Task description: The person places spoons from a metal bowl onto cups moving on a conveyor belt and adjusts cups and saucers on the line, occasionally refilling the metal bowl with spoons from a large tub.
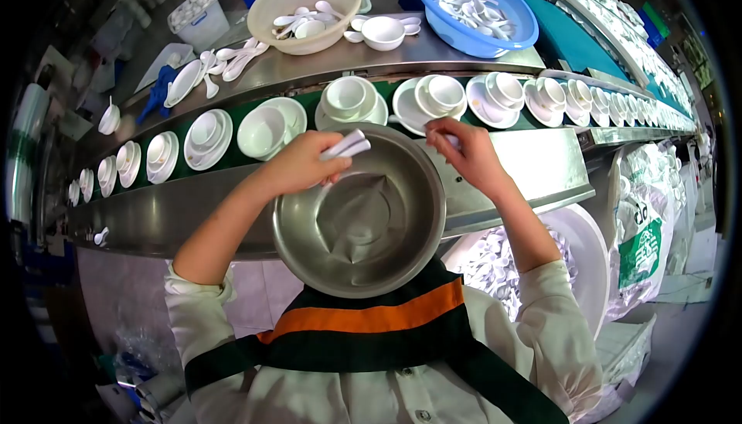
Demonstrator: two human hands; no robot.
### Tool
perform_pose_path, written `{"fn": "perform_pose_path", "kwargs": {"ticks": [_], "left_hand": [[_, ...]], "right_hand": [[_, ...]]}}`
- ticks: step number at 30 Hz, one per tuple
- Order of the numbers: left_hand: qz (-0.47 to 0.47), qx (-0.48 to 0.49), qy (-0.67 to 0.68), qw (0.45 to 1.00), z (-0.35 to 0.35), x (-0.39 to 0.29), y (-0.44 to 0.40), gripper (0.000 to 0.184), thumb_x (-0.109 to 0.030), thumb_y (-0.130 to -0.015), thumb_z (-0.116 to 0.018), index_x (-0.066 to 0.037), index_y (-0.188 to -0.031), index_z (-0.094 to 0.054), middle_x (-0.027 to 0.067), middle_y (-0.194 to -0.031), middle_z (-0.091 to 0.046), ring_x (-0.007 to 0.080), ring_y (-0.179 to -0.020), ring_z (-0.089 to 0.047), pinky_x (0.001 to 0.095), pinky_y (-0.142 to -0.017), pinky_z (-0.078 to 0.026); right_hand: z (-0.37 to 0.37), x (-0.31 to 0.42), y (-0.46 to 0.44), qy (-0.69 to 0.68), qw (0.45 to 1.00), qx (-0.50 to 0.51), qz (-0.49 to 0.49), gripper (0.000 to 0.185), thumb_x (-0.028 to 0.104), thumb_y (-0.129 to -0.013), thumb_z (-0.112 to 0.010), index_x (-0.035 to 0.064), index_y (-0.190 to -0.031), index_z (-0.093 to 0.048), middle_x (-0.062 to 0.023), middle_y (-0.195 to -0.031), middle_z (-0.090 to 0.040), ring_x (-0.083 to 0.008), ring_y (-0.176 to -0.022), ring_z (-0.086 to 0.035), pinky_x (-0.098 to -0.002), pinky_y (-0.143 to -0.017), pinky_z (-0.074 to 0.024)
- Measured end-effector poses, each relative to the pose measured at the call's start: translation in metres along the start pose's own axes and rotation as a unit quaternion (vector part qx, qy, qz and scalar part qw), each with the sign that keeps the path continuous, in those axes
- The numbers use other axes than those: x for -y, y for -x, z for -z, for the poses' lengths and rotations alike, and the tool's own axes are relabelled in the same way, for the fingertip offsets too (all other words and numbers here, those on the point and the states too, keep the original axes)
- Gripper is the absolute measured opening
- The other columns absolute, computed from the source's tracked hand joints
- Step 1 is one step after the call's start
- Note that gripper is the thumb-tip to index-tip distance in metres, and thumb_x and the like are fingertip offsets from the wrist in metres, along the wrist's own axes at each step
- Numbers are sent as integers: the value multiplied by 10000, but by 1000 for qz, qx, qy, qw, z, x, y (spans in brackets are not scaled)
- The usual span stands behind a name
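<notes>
Your left hand (309,163) grips white handles (349,144) over the steel bowl (363,250); your right hand (470,153) pinches something white (454,142). Three o'clock: plastic bag (635,223), lettering unclear.

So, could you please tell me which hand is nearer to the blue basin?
Right. The right hand is roughly in line with the blue basin, across the row of cups; the left hand is farther left, over the rim of the metal bowl.
</notes>
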State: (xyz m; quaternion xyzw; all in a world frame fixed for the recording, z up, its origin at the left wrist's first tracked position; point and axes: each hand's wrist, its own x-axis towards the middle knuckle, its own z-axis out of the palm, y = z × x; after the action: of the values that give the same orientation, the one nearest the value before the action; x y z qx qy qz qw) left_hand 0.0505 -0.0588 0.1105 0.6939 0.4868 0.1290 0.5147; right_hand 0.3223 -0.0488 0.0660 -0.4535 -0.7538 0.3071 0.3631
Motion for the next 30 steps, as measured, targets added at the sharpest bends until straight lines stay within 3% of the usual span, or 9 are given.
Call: {"fn": "perform_pose_path", "kwargs": {"ticks": [3,6,10,13,15,19,22,25,30], "left_hand": [[-45,-65,36,996,1,-2,-14,225,-256,-824,-590,-38,-776,-620,-12,-691,-574,51,-637,-505,209,-594,-396],[-42,-112,76,990,-3,-17,-27,273,-308,-824,-588,-47,-769,-645,-11,-702,-579,46,-660,-496,208,-620,-387],[-61,-114,140,982,-2,-20,-51,268,-296,-839,-575,-40,-818,-649,17,-732,-581,74,-647,-512,227,-583,-399],[-71,-116,260,956,-4,-16,-69,284,-296,-866,-540,-27,-860,-630,26,-751,-581,87,-655,-527,232,-581,-421],[-84,-128,315,937,-10,-18,-83,299,-291,-889,-503,-11,-892,-607,40,-769,-586,98,-659,-539,239,-587,-440],[-103,-53,332,936,-25,-24,-115,346,-301,-917,-446,17,-973,-570,86,-853,-605,133,-717,-564,261,-670,-464],[-60,-103,220,968,-25,-18,-136,395,-314,-933,-346,9,-1002,-562,117,-867,-617,143,-697,-565,265,-613,-466],[17,-84,113,990,-8,2,-157,397,-304,-931,-310,-6,-937,-573,68,-714,-548,135,-597,-517,266,-422,-429],[131,-11,136,982,-4,50,-211,434,-320,-917,-391,90,-955,-530,183,-768,-570,263,-613,-582,350,-538,-531]], "right_hand": [[-29,-74,-22,130,988,-2,-78,257,281,-801,-594,37,-876,-620,-176,-801,-629,-338,-710,-608,-397,-631,-479],[-53,-83,-33,173,985,-9,8,307,302,-764,-607,27,-899,-630,-200,-798,-617,-344,-757,-599,-416,-690,-476],[-54,-67,-35,230,973,-1,-12,344,319,-761,-633,31,-949,-636,-200,-808,-624,-340,-758,-604,-405,-673,-477],[-33,-55,-31,129,991,-24,-19,355,321,-855,-545,18,-1028,-607,-161,-857,-636,-232,-782,-625,-324,-699,-487],[-25,-40,-27,-270,960,-20,-74,363,302,-895,-498,-6,-1071,-577,-103,-937,-624,-167,-864,-596,-281,-725,-485],[-10,-38,-20,-318,943,30,-96,302,250,-862,-569,-2,-1026,-586,-38,-868,-605,-83,-740,-559,-222,-643,-489],[10,-54,-12,-186,970,-98,-120,268,251,-811,-627,18,-942,-622,-55,-764,-604,-85,-668,-553,-236,-583,-480],[27,-84,-3,252,945,-183,-99,215,245,-749,-636,79,-886,-643,-100,-744,-599,-231,-688,-593,-342,-611,-490],[24,-148,-3,408,893,-163,-94,235,269,-730,-638,84,-876,-643,-96,-795,-603,-267,-790,-582,-368,-643,-489]]}}
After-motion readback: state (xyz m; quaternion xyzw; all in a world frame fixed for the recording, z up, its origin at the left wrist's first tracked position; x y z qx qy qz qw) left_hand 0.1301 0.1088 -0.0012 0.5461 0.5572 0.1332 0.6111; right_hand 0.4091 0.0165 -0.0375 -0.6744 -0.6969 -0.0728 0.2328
